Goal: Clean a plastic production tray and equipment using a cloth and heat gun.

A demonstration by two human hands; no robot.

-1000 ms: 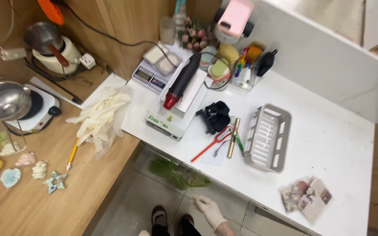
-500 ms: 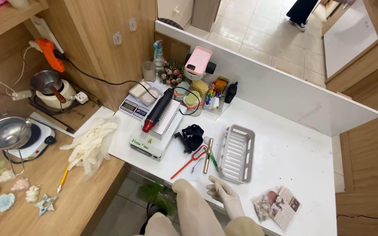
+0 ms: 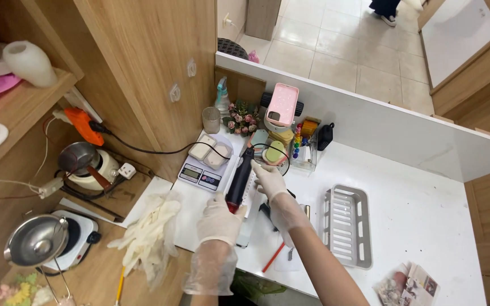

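Heat gun [image 3: 239, 180], black with a red tip, lies mid-frame beside a digital scale [image 3: 201, 175]. Gloved left hand [image 3: 220, 218] closes on its red end; right hand [image 3: 269, 180] grips near the cord. It looks rigid, moderately heavy, best held by the body.

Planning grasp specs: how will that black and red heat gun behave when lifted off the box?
The heat gun is probably rigid and fairly heavy. Its rounded barrel may roll if released. The attached cord could drag; the left hand and right hand both hold it.
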